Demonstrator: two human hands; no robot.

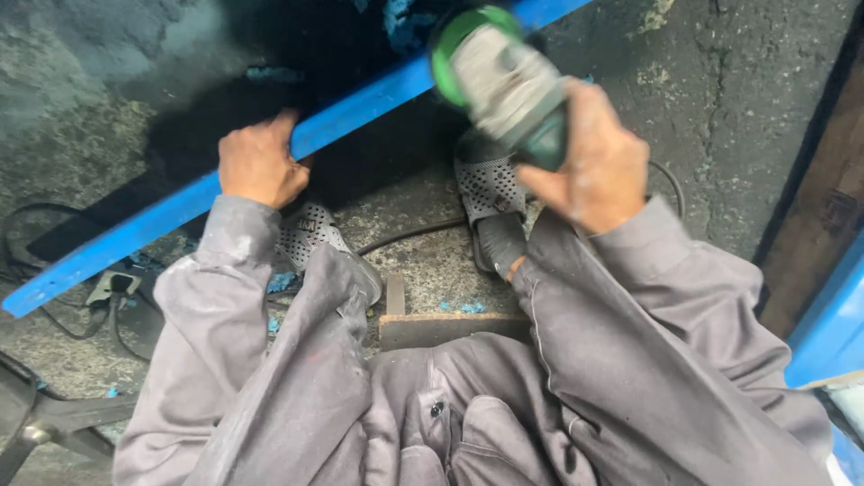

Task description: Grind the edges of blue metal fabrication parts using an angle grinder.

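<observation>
The long blue bar (162, 216) ran slantwise over the cracked concrete floor (720, 99), from low on my left to high on my right. My right hand (594, 162) was closed around the green-and-grey angle grinder (499, 76), held at the bar's upper stretch. My left hand (258, 162) clamped the bar's edge, just above my perforated grey shoes (490, 184).

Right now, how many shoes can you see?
2. One grey shoe sits just below the left hand on the blue bar. The other shoe is under the grinder held by the right hand.
</observation>
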